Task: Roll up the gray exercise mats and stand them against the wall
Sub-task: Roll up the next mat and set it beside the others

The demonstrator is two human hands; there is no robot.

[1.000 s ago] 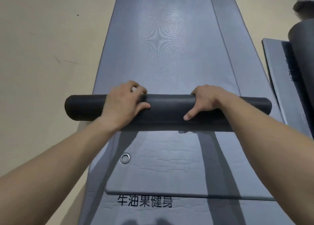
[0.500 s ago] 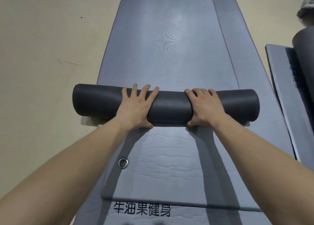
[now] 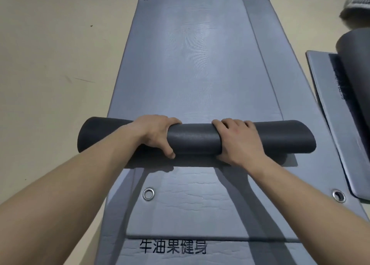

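Head view, one frame. The roll (image 3: 192, 138), dark gray, lies crosswise on the stack of gray mats at mid-frame; its left end overhangs the stack's edge above the floor (image 3: 50, 64). My left grip (image 3: 158, 132) is wrapped round the roll left of centre, fingers curled over the top and the thumb tucked under the near side. My right grip (image 3: 238, 140) lies over the roll right of centre, palm on its near face and fingers bent over the crest; its thumb is hidden. The two grips are apart, with bare roll between them. The unrolled stretch of the top mat (image 3: 190, 54) runs flat from the roll to the far end, where two small eyelets show at its corners. Nearer to me the lower mat (image 3: 190, 210) is exposed, creased, with a metal eyelet (image 3: 148, 194) near its left edge and another one (image 3: 339, 196) at right. Under it lies a bottom mat (image 3: 120, 252) bearing black printed characters (image 3: 173, 246). At right, well apart, a separate mat (image 3: 324, 104) lies on the floor with a dark roll of its own (image 3: 354, 50). A blurred pale object (image 3: 358, 2) sits at the top right; I cannot identify it.
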